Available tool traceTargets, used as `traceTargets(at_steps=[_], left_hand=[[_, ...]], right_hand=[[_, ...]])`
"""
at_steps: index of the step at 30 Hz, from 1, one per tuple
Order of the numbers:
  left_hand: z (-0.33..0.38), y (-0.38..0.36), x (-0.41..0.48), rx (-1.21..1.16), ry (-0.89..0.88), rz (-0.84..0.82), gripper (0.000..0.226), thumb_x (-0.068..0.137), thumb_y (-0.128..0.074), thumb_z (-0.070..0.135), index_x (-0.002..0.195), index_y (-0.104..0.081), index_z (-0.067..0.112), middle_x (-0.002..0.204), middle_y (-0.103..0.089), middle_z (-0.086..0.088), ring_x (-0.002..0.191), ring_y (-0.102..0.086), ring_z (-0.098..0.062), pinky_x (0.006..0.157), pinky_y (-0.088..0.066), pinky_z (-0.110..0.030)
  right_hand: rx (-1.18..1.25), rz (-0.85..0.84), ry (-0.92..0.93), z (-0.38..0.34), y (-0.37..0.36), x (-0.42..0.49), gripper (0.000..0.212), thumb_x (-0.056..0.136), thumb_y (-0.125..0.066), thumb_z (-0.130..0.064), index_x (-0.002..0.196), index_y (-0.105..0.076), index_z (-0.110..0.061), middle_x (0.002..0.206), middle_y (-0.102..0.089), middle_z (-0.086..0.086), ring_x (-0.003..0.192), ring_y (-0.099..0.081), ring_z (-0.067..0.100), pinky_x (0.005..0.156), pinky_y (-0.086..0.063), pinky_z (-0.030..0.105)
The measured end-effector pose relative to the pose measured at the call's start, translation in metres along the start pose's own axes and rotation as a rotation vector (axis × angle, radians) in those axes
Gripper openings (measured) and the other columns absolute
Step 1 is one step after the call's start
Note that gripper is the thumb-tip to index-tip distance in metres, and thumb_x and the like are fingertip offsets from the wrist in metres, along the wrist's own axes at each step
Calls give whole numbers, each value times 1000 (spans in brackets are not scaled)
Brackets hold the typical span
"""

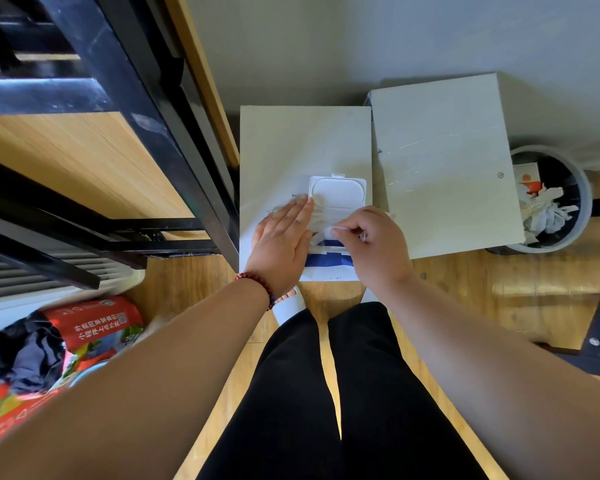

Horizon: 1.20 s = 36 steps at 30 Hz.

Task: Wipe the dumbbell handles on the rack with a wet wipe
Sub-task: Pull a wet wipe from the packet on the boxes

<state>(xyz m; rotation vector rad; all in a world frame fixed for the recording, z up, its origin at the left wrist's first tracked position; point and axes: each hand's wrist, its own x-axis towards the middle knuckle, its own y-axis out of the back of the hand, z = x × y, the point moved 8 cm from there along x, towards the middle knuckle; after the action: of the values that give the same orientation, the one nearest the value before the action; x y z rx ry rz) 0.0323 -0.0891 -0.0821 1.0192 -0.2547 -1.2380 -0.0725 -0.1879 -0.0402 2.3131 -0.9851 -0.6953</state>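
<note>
Wipes come first, so we stand over the pack (328, 262), which lies on a white box (291, 143) on the floor just beside a black frame (136, 98). Its lid (337, 191) is flipped back, away from us, leaving the opening clear.

Our left hand (280, 244) lies flat on the pack's left side, fingers (300, 211) straight and together, gripping nothing. We judge it is there as a weight, so the light pack does not lift when a sheet is drawn. Our right hand (373, 241) has its fingers curled, with thumb and forefinger pinching the wet wipe (336, 231) right at the opening. The sheet looks only partly out.

No dumbbells are in view, so the wiping itself has not begun; this is the fetching step. The pull probably wants to be slow and upward, or 2 sheets may come out together.

A second box (444, 161) stands to the right, and past it a bin (584, 188) holding crumpled paper, handy for the used wipe.
</note>
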Motion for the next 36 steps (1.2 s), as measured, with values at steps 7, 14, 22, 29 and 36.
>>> traceTargets(at_steps=[7,14,22,29,36], left_hand=[[-1,-3,2,5,-2,-18,51,105,-19,30,155,-11,27,162,-9,9,149,-4,-10,119,2,-27],[-1,2,1,-55,-23,-5,49,106,-23,28,154,-17,21,161,-14,5,149,-7,-7,118,2,-22],[1,8,-2,-138,-10,-50,51,106,-23,31,154,-12,21,162,-9,6,146,0,-1,118,3,-19],[0,25,-8,-172,26,-34,51,105,-24,31,154,-14,20,162,-13,6,143,-3,4,119,-3,-19],[13,60,-3,71,74,22,55,104,-27,37,155,-8,28,163,-6,8,149,-2,-13,120,-7,-37]], right_hand=[[112,48,-139,8,16,-8,14,93,-63,-24,89,-63,-10,84,-61,-2,75,-56,4,65,-40,4],[54,-78,-122,3,12,8,30,85,-73,-30,108,-54,-21,92,-58,-13,82,-54,2,66,-38,1],[-51,-53,-157,-5,2,16,34,89,-66,-33,65,-47,-17,55,-41,-6,52,-37,9,47,-30,13],[77,231,24,-34,40,13,17,94,-59,-16,78,-64,-12,74,-58,-10,72,-50,0,64,-34,7],[-419,130,402,-63,45,12,25,89,-64,-3,113,-69,-3,124,-65,17,114,-62,38,94,-48,45]])
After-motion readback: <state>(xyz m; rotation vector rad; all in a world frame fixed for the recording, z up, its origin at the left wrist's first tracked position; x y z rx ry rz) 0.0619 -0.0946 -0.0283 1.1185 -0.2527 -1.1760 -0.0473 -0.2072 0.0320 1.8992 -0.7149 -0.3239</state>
